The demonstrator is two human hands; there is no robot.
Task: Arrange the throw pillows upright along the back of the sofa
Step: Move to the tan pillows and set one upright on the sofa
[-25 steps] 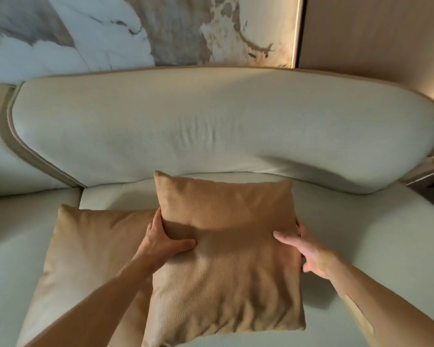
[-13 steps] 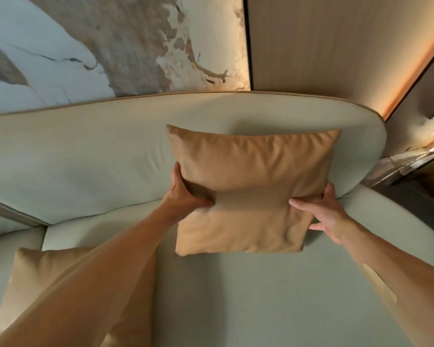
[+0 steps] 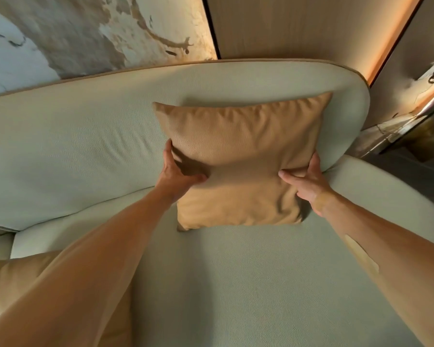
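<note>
A tan throw pillow [image 3: 241,156] stands upright on the sofa seat [image 3: 248,284], its top leaning against the cream backrest [image 3: 73,146] near the backrest's right end. My left hand [image 3: 176,169] grips its left edge, thumb pressed into the front. On the other side my right hand [image 3: 308,181] holds the right edge, thumb on the front. A second tan pillow [image 3: 13,279] lies flat at the lower left of the seat, mostly hidden under my left forearm.
The backrest curves down at its right end [image 3: 356,116]. Beyond it stand a wood-panelled wall [image 3: 298,26] and a shiny metal-edged fixture [image 3: 411,121]. A marble-pattern wall [image 3: 85,33] rises behind the sofa.
Both hands lifted the pillow from lying flat on the seat and carried it back and right, setting it upright against the backrest. The view shifted right with it.
</note>
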